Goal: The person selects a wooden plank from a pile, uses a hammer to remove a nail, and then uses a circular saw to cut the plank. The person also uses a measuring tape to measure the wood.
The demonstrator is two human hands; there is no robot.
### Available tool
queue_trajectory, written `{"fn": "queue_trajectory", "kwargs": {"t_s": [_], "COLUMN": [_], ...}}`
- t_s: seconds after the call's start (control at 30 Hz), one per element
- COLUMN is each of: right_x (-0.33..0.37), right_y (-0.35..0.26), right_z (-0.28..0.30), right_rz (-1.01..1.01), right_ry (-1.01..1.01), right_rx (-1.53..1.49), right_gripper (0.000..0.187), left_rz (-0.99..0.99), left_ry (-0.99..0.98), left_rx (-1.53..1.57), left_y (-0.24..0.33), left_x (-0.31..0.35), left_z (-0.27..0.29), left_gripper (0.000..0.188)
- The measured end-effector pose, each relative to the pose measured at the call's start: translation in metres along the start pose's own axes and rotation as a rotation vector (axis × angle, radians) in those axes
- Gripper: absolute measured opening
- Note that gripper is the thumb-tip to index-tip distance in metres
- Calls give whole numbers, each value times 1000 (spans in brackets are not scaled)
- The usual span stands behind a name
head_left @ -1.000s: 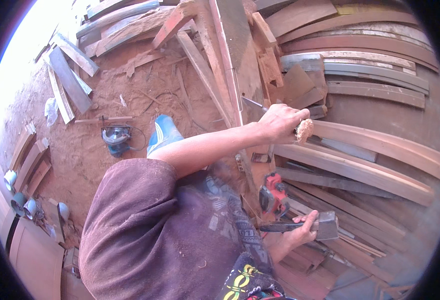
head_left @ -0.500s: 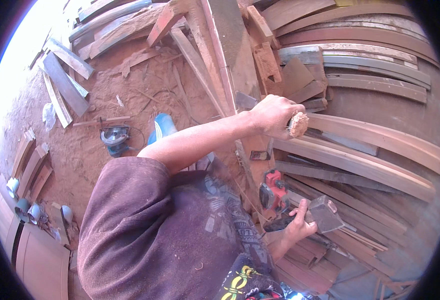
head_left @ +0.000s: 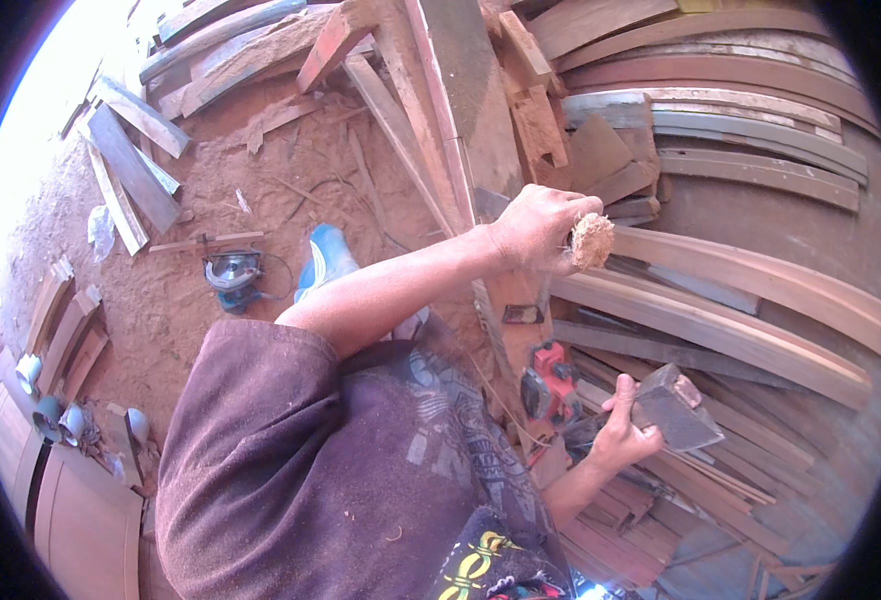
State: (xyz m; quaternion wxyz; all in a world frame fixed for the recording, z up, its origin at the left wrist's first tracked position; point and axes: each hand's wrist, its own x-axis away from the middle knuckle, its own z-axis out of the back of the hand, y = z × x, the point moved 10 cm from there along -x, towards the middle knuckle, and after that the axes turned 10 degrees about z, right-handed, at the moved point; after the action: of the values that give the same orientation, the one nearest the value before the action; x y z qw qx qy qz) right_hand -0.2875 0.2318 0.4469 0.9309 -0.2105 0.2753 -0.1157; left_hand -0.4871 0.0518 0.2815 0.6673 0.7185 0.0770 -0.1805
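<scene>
My left hand (head_left: pixel 540 228) is closed around a chisel, whose frayed, mushroomed wooden handle end (head_left: pixel 592 242) sticks out of the fist. The fist hides most of the tool. Beneath it stands a long wooden beam (head_left: pixel 475 90), partly covered by the hand. At the lower right, my right hand (head_left: pixel 622 440) grips a mallet with a dark, blocky head (head_left: pixel 675 410), held apart from the chisel. The mallet's handle is mostly hidden by my hand.
A red power tool (head_left: pixel 552 382) lies beside the beam, near a small dark block (head_left: pixel 522 313). Long planks (head_left: pixel 720 330) are stacked on the right. At left, a circular saw (head_left: pixel 232 275) rests on the sawdust-covered ground, with loose boards (head_left: pixel 130 165) beyond it.
My right hand has moved up and to the right with the mallet, whose head has turned. The left fist on the chisel has shifted only slightly.
</scene>
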Motion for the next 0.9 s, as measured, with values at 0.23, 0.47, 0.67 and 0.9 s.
{"fn": "queue_trajectory", "kwargs": {"t_s": [0.23,0.47,0.67,0.9], "right_x": [-52,-72,-65,-46], "right_y": [-99,-80,-108,63], "right_z": [-25,-127,-123,-193], "right_rz": [270,404,539,-264], "right_ry": [226,-423,-125,-541], "right_rx": [-87,137,-74,-142], "right_gripper": [17,27,23,32], "left_rz": [13,-105,0,-20], "left_ry": [3,112,31,15], "left_rx": [-6,-21,-6,12], "left_y": [-13,-2,-15,-19], "left_x": [-3,-2,-1,1], "left_z": [1,10,7,16], "left_gripper": [35,36,39,33]}}
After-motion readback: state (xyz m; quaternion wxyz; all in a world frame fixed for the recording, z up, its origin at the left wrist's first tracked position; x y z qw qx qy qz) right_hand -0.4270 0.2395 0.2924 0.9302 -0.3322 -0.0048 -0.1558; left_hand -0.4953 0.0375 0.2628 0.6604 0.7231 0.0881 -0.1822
